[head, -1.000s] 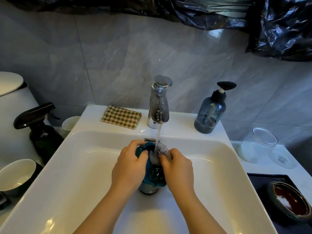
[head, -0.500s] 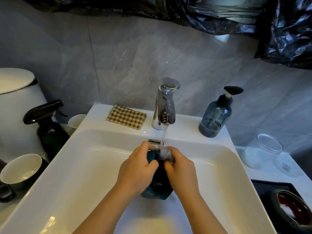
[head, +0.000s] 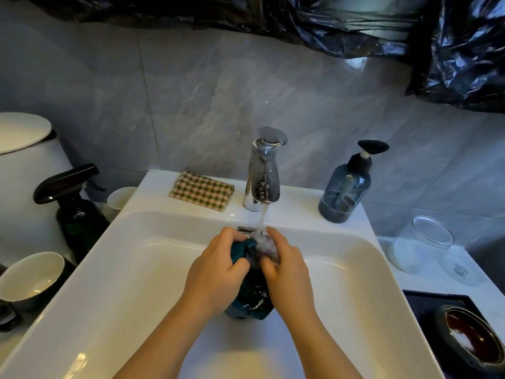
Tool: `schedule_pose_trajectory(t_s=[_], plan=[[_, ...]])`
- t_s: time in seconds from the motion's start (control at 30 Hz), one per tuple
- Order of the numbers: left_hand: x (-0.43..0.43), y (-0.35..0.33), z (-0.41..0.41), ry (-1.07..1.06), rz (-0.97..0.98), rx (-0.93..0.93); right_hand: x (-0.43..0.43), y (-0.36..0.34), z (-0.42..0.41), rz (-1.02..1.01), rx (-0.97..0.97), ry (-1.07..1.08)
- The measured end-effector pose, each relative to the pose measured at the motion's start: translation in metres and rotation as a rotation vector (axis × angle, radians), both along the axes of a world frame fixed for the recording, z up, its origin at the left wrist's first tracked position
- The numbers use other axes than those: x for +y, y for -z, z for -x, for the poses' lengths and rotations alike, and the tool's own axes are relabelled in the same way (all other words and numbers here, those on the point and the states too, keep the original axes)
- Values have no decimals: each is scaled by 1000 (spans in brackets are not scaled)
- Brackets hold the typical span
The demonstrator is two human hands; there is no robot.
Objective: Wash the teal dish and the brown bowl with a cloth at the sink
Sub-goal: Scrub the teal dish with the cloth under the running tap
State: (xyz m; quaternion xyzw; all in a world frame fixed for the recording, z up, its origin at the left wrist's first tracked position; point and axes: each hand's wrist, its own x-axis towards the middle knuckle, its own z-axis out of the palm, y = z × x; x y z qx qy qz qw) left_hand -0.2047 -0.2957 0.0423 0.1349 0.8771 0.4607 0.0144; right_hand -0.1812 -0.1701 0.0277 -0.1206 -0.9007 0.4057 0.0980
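Note:
The teal dish [head: 252,299] stands on edge over the middle of the white sink [head: 131,258]. My left hand [head: 216,272] grips its left rim. My right hand [head: 287,272] holds a wet grey cloth [head: 266,246] bunched against the dish's top edge, right under the running water from the chrome tap [head: 263,173]. Both hands cover most of the dish. The brown bowl [head: 475,340] sits on a dark tray at the lower right, red-brown inside.
A checked cloth [head: 202,191] lies on the sink's back ledge left of the tap; a blue soap pump bottle [head: 345,187] stands to its right. A dark spray bottle [head: 73,206], a white cup [head: 121,196] and a white-lined bowl [head: 30,277] stand left. A glass jar [head: 420,242] is right.
The cloth in my right hand has stayed at the dish's top edge under the stream while the dish turned more upright. The view shifted slightly, so everything sits a little further right.

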Motion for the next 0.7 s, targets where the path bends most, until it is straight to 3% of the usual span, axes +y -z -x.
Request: schedule_pose_trajectory(t_s=[0.03, 0.1, 0.3, 0.6, 0.7], plan=[[0, 0, 1, -31, -2, 11, 1, 1, -1, 121, -70, 8], [-1, 1, 2, -66, 19, 23, -3, -1, -2, 178, -72, 35], [-3, 3, 1, 144, 146, 32, -9, -12, -5, -111, 41, -175], [4, 8, -3, -67, -57, 61, -1, 1, 0, 293, -96, 121], [7, 12, -2, -131, -72, 49, -5, 1, -2, 261, -128, 100]])
